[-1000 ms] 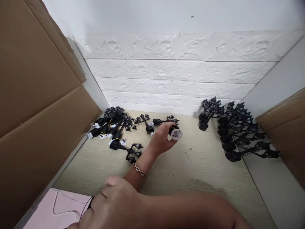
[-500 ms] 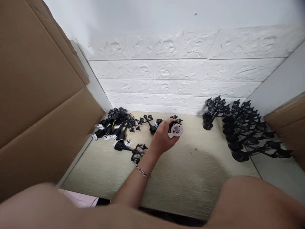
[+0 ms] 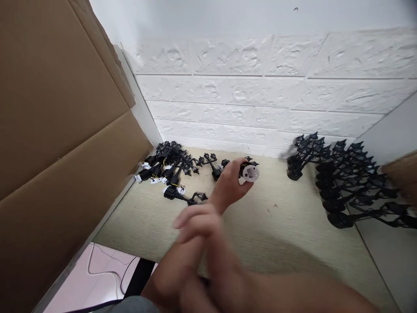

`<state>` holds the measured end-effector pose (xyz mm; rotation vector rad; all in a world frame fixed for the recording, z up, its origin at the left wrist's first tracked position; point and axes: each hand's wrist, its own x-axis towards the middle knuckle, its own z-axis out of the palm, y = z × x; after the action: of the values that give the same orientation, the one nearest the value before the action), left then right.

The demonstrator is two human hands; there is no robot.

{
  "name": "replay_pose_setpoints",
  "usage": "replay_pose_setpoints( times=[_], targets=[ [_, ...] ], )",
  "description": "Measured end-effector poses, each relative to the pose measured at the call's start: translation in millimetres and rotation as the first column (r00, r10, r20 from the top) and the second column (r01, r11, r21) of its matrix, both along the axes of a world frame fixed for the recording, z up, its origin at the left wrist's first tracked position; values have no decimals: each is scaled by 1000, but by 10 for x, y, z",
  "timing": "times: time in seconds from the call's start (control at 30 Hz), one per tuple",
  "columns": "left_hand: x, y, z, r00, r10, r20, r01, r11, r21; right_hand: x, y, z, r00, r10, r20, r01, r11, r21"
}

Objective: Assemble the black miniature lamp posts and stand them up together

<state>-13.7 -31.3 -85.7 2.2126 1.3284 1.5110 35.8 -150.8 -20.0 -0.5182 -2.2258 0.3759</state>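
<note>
My left hand point(image 3: 230, 184) is closed around a small black lamp post point(image 3: 246, 165). Its round white base cover point(image 3: 250, 173), with a little square part in it, faces me, and lamp heads show just behind the fingers. My right hand point(image 3: 202, 224) crosses over my left wrist, smeared by motion; whether it grips anything is unclear. Beyond the left hand lies another black lamp post point(image 3: 215, 171). Nearer, a lamp post with a black cup-shaped base point(image 3: 169, 192) rests on its side, a white disc point(image 3: 181, 190) beside it.
At the left lies a heap of black lamp posts point(image 3: 176, 158) with yellow wires and white parts. Rows of lamp posts point(image 3: 339, 193) lean at the right. A cardboard sheet point(image 3: 65, 130) stands left, and a white brick-patterned wall point(image 3: 228, 91) closes the back of the tabletop point(image 3: 276, 226).
My right hand has come in from the lower right and now crosses the left wrist. The left hand keeps hold of the lamp post. The view has shifted slightly.
</note>
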Motion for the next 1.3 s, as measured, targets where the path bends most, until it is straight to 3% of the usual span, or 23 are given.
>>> replay_pose_setpoints(
  times=[0.03, 0.07, 0.1, 0.17, 0.23, 0.37, 0.47, 0.67, 0.83, 1.07, 1.3],
  targets=[
    [-2, 1, 0, 1000, -4, 2, 4, 1000, 4, -88, 5, -83, 991, 96, -93, -97, 995, -10],
    [-5, 4, 0, 1000, -8, 4, 8, 1000, 13, -180, 3, -188, 980, 183, -78, -182, 983, 16],
    [-9, 8, -1, 1000, -12, 8, 12, 1000, 22, -270, -2, -306, 965, 259, 28, -261, 963, 71],
    [-16, 19, -2, 1000, -10, 26, 9, 1000, 29, -420, -16, -541, 928, 271, 256, -321, 931, 175],
    [-22, 27, -1, 999, 2, 47, -3, 1000, 16, -514, -31, -712, 868, 266, 419, -369, 910, 187],
    [-21, 24, 9, 999, -7, 45, 6, 1000, 24, -572, -54, -770, 751, 294, 591, -412, 909, 71],
    [-10, 12, 20, 999, -25, 33, 23, 998, 57, -593, -54, -706, 733, 307, 606, -405, 914, 26],
    [23, -29, 55, 999, -41, 29, 39, 997, 68, -631, -32, -685, 744, 356, 566, -438, 899, 12],
    [46, -59, 75, 999, -48, -7, 49, 996, 75, -595, -33, -729, 778, 344, 525, -468, 876, 120],
    [26, -30, 45, 995, -26, -95, 39, 990, 139, -608, -42, -913, 938, 262, 227, -331, 871, 362],
    [-25, 12, 33, 991, -1, -137, 28, 981, 193, -617, 13, -940, 952, 305, -38, -254, 849, 463]
  ],
)
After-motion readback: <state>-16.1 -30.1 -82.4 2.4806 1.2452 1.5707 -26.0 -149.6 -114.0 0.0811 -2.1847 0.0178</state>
